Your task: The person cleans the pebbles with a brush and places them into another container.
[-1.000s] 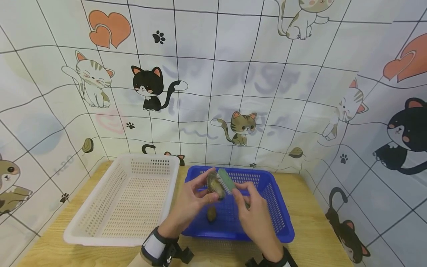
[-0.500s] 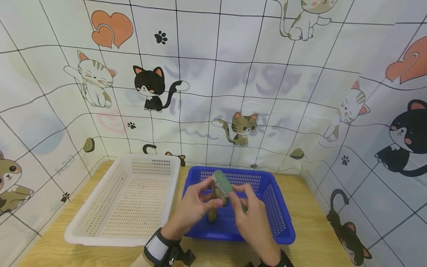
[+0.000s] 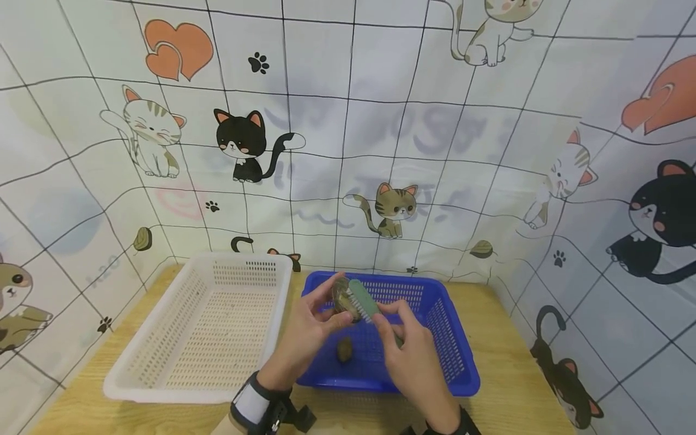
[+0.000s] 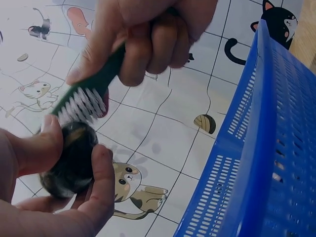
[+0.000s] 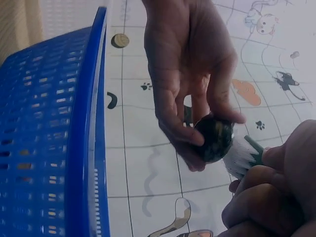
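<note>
My left hand (image 3: 304, 329) holds a rounded, brown-green shell (image 3: 342, 297), clam-like, between thumb and fingers above the blue basket (image 3: 467, 368). In the left wrist view the shell (image 4: 71, 160) looks dark and glossy. My right hand (image 3: 415, 356) grips a green scrub brush (image 3: 363, 297) by its handle, thumb along the back. The white bristles (image 4: 81, 106) meet the shell's upper edge. From the right wrist the bristles (image 5: 242, 158) also show against the shell's side. Below the hands, a small brown rounded thing (image 3: 345, 350) lies in the blue basket.
To the left stands a white perforated basket (image 3: 217, 326), beside the blue one on a wooden table (image 3: 522, 362). Behind and at both sides rises a white sheet (image 3: 315, 121) with a grid and cartoon cats.
Half a second ago the brush lay over the shell and covered most of it. Now the shell sits slightly further left and up, with more of it showing beside the bristles.
</note>
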